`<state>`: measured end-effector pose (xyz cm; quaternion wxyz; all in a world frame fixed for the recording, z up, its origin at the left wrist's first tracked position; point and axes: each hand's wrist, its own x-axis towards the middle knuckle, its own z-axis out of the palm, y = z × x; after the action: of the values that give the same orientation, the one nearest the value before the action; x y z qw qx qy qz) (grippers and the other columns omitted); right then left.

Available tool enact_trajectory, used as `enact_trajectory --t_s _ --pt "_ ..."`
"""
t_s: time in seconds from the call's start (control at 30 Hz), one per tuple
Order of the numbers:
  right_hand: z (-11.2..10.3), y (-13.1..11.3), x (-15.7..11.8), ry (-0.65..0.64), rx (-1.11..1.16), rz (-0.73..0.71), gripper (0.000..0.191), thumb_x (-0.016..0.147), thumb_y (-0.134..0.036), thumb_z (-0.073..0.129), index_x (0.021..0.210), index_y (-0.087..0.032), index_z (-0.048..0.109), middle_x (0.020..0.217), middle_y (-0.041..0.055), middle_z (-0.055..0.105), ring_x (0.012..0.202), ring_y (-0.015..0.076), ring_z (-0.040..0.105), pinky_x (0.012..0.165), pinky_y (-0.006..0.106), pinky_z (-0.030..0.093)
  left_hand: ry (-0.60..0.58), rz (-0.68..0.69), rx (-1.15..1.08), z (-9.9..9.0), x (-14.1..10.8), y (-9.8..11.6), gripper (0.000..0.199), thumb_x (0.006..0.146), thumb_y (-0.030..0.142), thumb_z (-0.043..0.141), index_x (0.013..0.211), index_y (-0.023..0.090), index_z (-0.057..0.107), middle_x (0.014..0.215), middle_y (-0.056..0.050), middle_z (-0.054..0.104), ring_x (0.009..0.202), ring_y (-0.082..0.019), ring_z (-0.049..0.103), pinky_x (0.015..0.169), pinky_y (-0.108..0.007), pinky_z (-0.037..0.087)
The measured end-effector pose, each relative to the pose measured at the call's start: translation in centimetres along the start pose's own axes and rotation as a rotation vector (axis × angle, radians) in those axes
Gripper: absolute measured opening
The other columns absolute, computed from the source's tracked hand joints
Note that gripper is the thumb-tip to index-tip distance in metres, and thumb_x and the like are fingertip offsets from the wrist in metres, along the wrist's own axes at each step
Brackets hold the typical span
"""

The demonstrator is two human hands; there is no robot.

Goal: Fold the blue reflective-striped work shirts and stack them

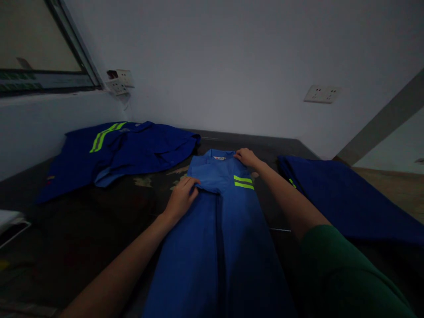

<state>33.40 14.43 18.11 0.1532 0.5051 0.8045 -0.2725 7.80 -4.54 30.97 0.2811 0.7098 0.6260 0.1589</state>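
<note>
A blue garment (243,229) with a collar, a small white label and two yellow-green stripes lies lengthwise in front of me, its far end toward the wall. A folded part lies across its upper left. My left hand (183,196) is at the left edge of that folded part, thumb and fingers closed on the cloth. At the upper right, beside the collar, my right hand (247,157) pinches the garment's shoulder edge.
Another blue garment (142,148) with bright stripes lies rumpled at the back left. Folded blue cloth (341,198) lies on the right. A white object (11,223) sits at the left edge. Wall sockets (321,94) are above the dark table (281,143).
</note>
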Motion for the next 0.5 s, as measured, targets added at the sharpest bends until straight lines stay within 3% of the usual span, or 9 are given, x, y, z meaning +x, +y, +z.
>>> enact_trajectory --t_s 0.07,0.2,0.33,0.4,0.5 --pt "0.3 -0.3 0.0 0.021 -0.012 -0.011 0.036 0.099 -0.034 0.037 0.109 -0.016 0.066 0.117 0.0164 0.064 0.109 0.0266 0.056 0.089 0.036 0.044 -0.002 -0.018 -0.019 -0.3 0.0 0.0 0.018 0.086 0.012 0.046 0.097 0.019 0.059 0.100 -0.006 0.064 0.100 -0.022 0.060 0.092 -0.039 0.048" --pt "1.6 -1.1 -1.0 0.037 -0.027 -0.013 0.030 0.096 -0.031 0.044 0.111 -0.014 0.063 0.119 0.0178 0.061 0.112 0.0295 0.052 0.089 0.040 0.044 -0.185 -0.027 0.028 -0.1 -0.4 0.4 0.023 0.080 0.008 0.049 0.098 0.019 0.060 0.103 -0.007 0.064 0.102 -0.024 0.059 0.092 -0.040 0.048" --pt "0.8 -2.1 -3.2 0.232 0.105 -0.072 0.027 0.091 -0.022 0.050 0.114 -0.014 0.061 0.116 0.0156 0.060 0.110 0.0288 0.051 0.090 0.040 0.044 -0.286 0.006 0.064 0.0 -0.9 1.4 0.024 0.082 0.015 0.057 0.106 0.019 0.060 0.109 -0.007 0.062 0.106 -0.025 0.056 0.093 -0.040 0.047" --pt "-0.8 -3.2 -4.9 0.292 0.274 -0.242 0.025 0.088 -0.018 0.052 0.110 -0.016 0.063 0.110 0.0121 0.062 0.105 0.0250 0.054 0.090 0.038 0.044 -0.293 0.027 0.071 0.0 -1.0 1.7 0.023 0.086 0.024 0.059 0.108 0.020 0.060 0.110 -0.007 0.062 0.106 -0.025 0.056 0.093 -0.040 0.048" --pt "-3.5 -5.8 -8.4 0.094 0.473 -0.642 0.021 0.088 -0.016 0.053 0.102 -0.019 0.067 0.101 0.0062 0.066 0.096 0.0194 0.057 0.088 0.035 0.044 -0.289 0.043 0.112 -0.1 -0.9 1.9 0.017 0.089 0.024 0.056 0.104 0.020 0.062 0.106 -0.007 0.064 0.102 -0.024 0.058 0.089 -0.039 0.049"
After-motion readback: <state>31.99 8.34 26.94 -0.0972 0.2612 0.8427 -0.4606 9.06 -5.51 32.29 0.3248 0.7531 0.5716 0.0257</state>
